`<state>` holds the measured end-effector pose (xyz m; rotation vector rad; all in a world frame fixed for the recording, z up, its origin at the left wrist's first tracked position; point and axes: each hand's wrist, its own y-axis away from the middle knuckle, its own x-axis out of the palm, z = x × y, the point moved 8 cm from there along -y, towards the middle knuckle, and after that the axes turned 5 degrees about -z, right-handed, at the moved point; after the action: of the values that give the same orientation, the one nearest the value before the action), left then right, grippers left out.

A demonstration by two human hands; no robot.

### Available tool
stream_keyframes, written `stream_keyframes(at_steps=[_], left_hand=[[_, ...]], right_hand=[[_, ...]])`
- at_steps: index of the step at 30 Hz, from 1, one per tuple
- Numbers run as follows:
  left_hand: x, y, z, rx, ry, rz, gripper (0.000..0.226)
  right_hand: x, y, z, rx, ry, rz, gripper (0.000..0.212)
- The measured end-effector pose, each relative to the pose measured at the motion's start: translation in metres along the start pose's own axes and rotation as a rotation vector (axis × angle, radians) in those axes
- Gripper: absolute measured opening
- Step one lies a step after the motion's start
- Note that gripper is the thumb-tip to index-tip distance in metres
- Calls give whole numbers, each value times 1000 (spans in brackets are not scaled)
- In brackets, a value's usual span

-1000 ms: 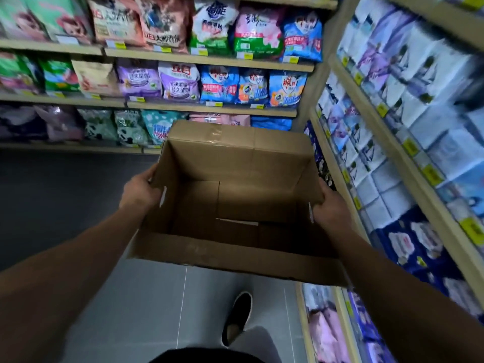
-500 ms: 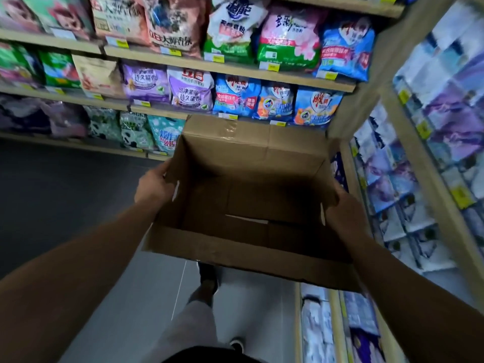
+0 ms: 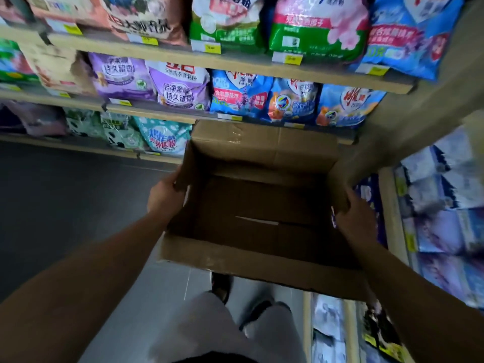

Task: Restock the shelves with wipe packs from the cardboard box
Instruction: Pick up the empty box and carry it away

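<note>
I carry the cardboard box (image 3: 262, 205) in front of me with both hands, above the floor (image 3: 65, 205) of the aisle. My left hand (image 3: 163, 197) holds the left wall of the box, with the fingers curled around its edge. My right hand (image 3: 355, 216) holds the right wall in the same way, the thumb outside and the fingers going over the rim, so each grip is closed on the box. The top flaps are open and I can look down to the bottom. I see only the brown bottom flaps with a thin pale gap between them. No wipe pack shows inside the box.

On my right side the shelves (image 3: 390, 218) hold many pale blue and white packs (image 3: 440, 184), which are probably the wipe packs, but they are blurred and I cannot read them. These rows look well filled. In front of me stands another shelf unit (image 3: 235, 61) with bags of washing powder (image 3: 180, 87), purple, blue and green, and yellow price labels along the edges.

My judgement is that the restocking is done or almost done, because the box has nothing left to give. What remains, I think, is only to take the empty box away, or to bring a new full one if some shelf place is not yet filled. From here I cannot see such a place.
</note>
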<state>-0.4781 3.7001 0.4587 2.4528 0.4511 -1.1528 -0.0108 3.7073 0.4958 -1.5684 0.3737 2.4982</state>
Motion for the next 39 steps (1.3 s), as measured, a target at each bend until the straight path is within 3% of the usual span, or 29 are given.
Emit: stream_keyframes(at_steps=[15, 20, 25, 39], left_hand=[[221, -78, 27, -157, -142, 48, 60], [308, -110, 71, -156, -212, 84, 67], [381, -139, 126, -138, -235, 90, 60], [543, -214, 197, -99, -127, 26, 56]], right_hand=[[189, -152, -120, 140, 73, 149, 71], [271, -166, -165, 199, 149, 146, 70], [355, -183, -190, 236, 174, 198, 71], [514, -256, -274, 289, 112, 90, 68]])
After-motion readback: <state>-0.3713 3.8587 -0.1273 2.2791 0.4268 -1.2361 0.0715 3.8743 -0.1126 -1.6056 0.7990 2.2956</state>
